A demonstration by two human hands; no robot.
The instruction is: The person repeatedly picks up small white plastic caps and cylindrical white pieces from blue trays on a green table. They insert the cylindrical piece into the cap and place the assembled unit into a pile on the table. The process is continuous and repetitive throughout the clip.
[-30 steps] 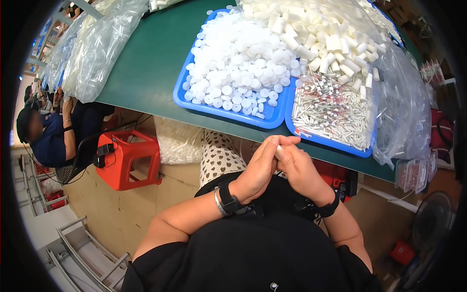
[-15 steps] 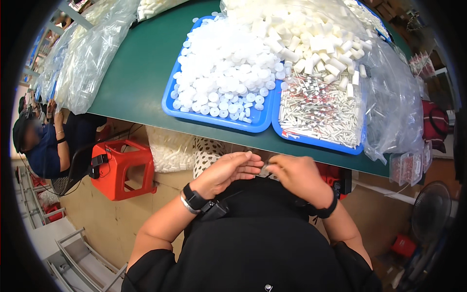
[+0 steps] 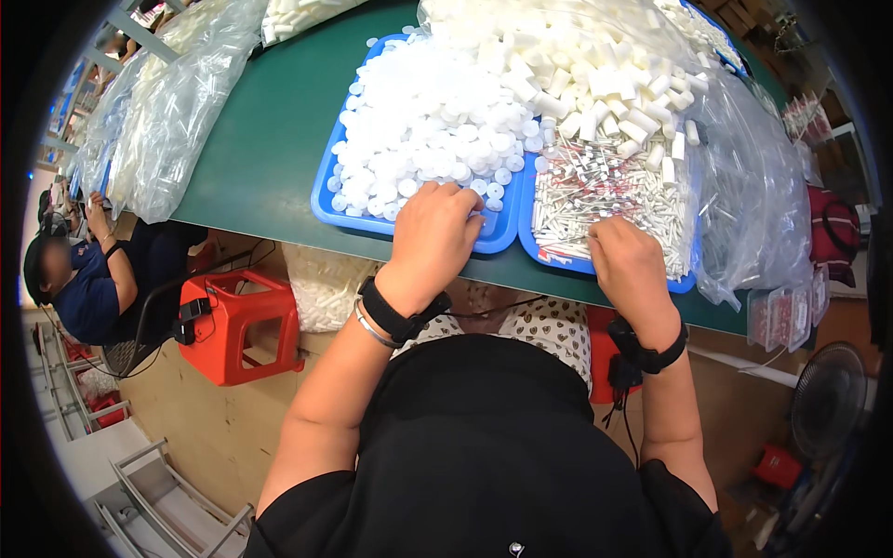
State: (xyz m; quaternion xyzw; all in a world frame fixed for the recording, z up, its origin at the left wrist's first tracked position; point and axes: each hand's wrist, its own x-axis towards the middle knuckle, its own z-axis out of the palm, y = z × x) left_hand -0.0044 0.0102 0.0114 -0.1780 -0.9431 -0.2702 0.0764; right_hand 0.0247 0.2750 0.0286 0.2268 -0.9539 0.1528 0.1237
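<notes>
While the frame from half a second ago shows the two hands close together before the worktop's edge, now they are apart and reach forward over the worktop (image 3: pixel 251 139). The left hand (image 3: pixel 430 237) is at the near side of the left blue tray (image 3: pixel 365 221), and the right hand (image 3: pixel 633 265) is at the near side of the right blue tray (image 3: pixel 562 262). The patterned trousers (image 3: pixel 549 339) show more fully between the forearms, while both trays keep their places.

The left fingers (image 3: pixel 460 200) are bent and bunched narrowly by the white discs (image 3: pixel 437 112) — whether they grip one, I cannot tell. The right fingers (image 3: pixel 609 237) are likewise drawn close together over the thin white pieces (image 3: pixel 567 219); I cannot tell whether anything is between them.

Counted, there are two trays before the person, side by side: the left carries the discs, the right the thin pieces — both heaps too many to number. Behind lies one pile of cream cylinders (image 3: pixel 605 93), also beyond counting. Each wrist wears one black band, and the left has one silver bangle (image 3: pixel 375 325) besides. One fan (image 3: pixel 831 395) stands at the right, and one seated co-worker (image 3: pixel 88 288) is at the left.
</notes>
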